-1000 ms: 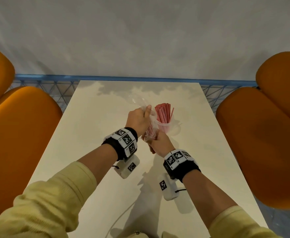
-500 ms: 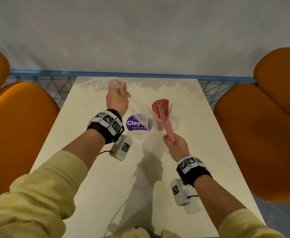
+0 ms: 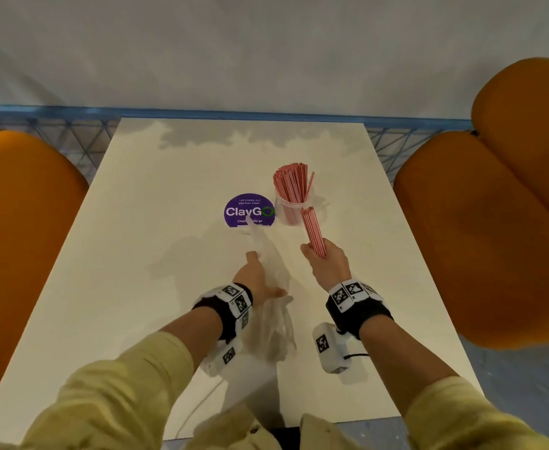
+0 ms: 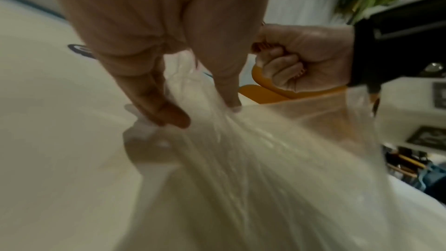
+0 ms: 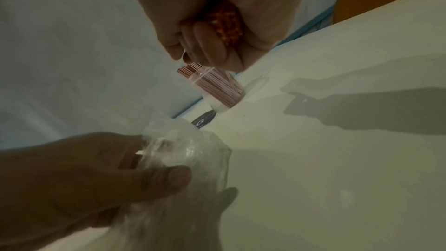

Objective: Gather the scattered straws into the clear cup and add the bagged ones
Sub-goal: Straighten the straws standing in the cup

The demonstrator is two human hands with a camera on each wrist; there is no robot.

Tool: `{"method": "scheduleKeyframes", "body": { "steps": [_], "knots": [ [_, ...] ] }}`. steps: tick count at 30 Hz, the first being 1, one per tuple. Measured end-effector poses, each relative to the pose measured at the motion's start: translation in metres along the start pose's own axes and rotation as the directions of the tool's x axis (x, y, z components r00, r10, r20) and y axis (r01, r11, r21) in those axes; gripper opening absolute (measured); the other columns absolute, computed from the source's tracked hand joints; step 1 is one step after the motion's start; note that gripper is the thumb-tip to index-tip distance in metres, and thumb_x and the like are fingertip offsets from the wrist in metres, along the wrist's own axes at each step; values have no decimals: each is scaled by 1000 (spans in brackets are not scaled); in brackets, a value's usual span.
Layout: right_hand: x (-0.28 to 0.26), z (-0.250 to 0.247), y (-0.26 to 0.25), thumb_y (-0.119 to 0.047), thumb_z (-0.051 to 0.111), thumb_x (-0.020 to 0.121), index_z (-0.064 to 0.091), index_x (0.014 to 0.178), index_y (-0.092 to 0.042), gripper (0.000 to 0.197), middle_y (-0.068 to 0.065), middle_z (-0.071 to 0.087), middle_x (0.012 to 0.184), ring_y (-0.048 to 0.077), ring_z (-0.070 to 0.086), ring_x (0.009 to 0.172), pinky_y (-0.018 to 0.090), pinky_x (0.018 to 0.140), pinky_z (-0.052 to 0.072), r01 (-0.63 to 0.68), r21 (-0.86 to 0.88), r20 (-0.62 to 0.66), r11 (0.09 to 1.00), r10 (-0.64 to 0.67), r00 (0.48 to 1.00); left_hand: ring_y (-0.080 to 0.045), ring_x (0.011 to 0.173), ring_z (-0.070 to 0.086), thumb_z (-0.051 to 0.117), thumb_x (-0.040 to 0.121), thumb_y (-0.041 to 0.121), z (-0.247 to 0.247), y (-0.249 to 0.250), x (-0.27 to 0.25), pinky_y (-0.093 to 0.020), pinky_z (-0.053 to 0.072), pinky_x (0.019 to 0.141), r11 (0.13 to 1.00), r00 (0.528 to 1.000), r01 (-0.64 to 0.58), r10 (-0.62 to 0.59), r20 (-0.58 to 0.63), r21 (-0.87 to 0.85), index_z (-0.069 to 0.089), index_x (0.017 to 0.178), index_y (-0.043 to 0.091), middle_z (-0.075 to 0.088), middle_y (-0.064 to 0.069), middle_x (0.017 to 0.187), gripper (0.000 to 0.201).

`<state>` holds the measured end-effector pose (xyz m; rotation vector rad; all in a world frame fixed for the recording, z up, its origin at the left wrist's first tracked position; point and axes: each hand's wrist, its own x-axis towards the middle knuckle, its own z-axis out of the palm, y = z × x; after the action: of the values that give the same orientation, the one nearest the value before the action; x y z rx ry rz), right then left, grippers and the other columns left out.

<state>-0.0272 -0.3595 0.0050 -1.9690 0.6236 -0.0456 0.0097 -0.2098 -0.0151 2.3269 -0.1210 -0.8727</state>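
A clear cup (image 3: 294,211) full of red straws (image 3: 291,181) stands upright right of the table's centre. Just in front of it, my right hand (image 3: 323,261) grips a bundle of red straws (image 3: 312,230), whose tips tilt toward the cup's near side. The right wrist view shows the bundle's ends (image 5: 226,22) inside the fist, with the cup (image 5: 217,87) beyond. My left hand (image 3: 265,276) pinches a crumpled clear plastic bag (image 3: 274,323) that hangs down over the table. In the left wrist view, thumb and fingers (image 4: 169,114) hold the bag (image 4: 253,159); I see no straws inside it.
A round purple ClayGo sticker (image 3: 249,211) lies on the white table (image 3: 136,271) left of the cup. Orange chairs flank the table at the left (image 3: 16,238) and right (image 3: 477,222). A blue mesh rail (image 3: 234,112) runs behind the far edge.
The straw bundle has come out of the bag and stays in my right hand near the cup. My left hand swung the bag out to the far left, then back to the near centre.
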Motion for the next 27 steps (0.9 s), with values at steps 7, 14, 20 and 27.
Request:
{"method": "scheduleKeyframes", "body": {
  "steps": [7, 14, 20, 27],
  "knots": [
    [5, 3, -1, -31, 58, 87, 54, 79, -12, 22, 5, 50, 65, 22, 46, 60, 32, 63, 40, 1, -44, 9, 999, 0, 1000, -36, 130, 32, 75, 57, 65, -38, 10, -2, -45, 37, 105, 957, 950, 82, 9, -312, 277, -6, 148, 7, 22, -13, 145, 135],
    [18, 11, -22, -29, 60, 86, 53, 78, -14, 18, -6, 48, 60, 13, 45, 57, 21, 53, 34, 83, -81, 81, 993, -77, 994, -25, 117, 54, 40, 94, 48, -51, 55, 10, -29, 41, 88, 957, 927, -258, 208, -312, -129, 33, 137, 10, 52, -10, 131, 58],
    [27, 14, -48, -18, 64, 85, 60, 114, -7, 31, 9, 70, 101, 22, 64, 89, 23, 73, 43, 248, -129, 163, 960, -226, 960, -9, 67, 57, 48, 95, 36, -49, 84, 25, -18, 46, 59, 827, 869, -419, 244, -431, -376, 34, 129, 13, 59, -1, 88, 43],
    [54, 5, -63, -19, 63, 82, 59, 111, -9, 30, 6, 68, 93, 16, 59, 79, 16, 63, 42, 261, -107, 169, 959, -241, 956, -9, 57, 54, 44, 96, 21, -63, 106, 55, -22, 46, 53, 740, 759, -539, 220, -613, -401, 45, 101, 19, 55, 8, 68, 5]
  ]
}}
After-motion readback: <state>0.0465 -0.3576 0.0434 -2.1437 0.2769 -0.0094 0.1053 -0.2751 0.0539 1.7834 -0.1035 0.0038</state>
